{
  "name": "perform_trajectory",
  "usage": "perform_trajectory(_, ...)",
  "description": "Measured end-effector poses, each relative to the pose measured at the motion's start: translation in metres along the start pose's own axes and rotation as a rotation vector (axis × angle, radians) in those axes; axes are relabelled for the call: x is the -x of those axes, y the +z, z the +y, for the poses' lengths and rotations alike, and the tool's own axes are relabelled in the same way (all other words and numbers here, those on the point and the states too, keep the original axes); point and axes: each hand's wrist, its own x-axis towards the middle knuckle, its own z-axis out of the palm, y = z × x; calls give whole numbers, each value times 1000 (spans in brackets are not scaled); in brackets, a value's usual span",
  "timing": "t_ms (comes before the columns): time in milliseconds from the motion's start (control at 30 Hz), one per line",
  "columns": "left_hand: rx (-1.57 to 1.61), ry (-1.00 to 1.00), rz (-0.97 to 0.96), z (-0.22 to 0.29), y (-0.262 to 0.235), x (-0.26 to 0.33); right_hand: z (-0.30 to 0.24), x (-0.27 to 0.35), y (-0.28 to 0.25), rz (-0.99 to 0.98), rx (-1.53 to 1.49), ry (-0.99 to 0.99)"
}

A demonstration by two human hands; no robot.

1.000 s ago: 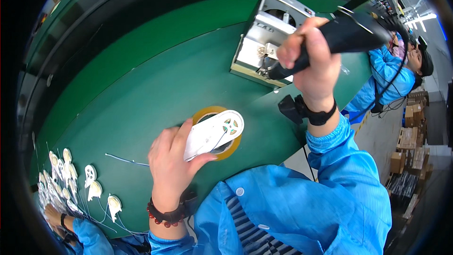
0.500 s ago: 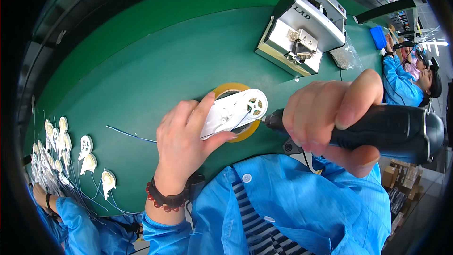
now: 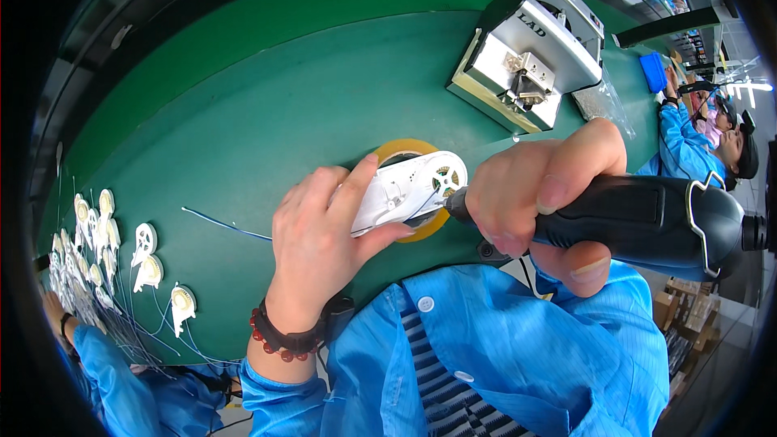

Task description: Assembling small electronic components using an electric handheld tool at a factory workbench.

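My left hand (image 3: 320, 218) grips a long white plastic housing (image 3: 384, 201) between thumb and fingers. The housing rests on a roll of yellow tape (image 3: 427, 232), and its spoked round end with brass-coloured parts points right. A thin blue wire (image 3: 228, 226) sticks out to the left past my hand. Wrapped in my right hand (image 3: 546, 194) is a black electric screwdriver (image 3: 639, 214), held nearly level. Its tip meets the housing's edge beside the spoked wheel; the exact contact point is too small to tell.
A boxy silver-and-black machine (image 3: 558, 48) stands at the far right, beside a clear plastic bag (image 3: 603, 105) and a blue bin (image 3: 652, 72). Several white wheel parts with wires (image 3: 99, 231) lie at left, near another person's hand (image 3: 55, 314). A co-worker in blue (image 3: 686, 142) sits right.
My right hand has moved left with the screwdriver, bringing its tip closer against the housing. My left hand keeps its grip on the housing.
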Motion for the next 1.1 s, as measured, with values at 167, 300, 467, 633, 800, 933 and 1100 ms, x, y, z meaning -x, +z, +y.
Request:
perform_trajectory(167,10,-5,-7,0,-1,0,0,4,1,-51,48,24)
perform_trajectory(300,12,-15,-13,1,-2,-1,2,5,-1,-79,87,30)
perform_trajectory(467,6,-14,-16,0,1,-2,-1,4,-3,-93,202,28)
perform_trajectory(633,17,10,19,2,2,-6,-12,-7,-22,-37,-77,-249)
perform_trajectory(800,7,-6,21,-2,2,2,-19,-23,-74,306,134,-316)
perform_trajectory(933,-8,-5,14,-2,3,1,-10,-28,-86,431,198,-338)
perform_trajectory(1100,-8,0,8,-3,5,-1,-5,-30,-87,479,286,-313)
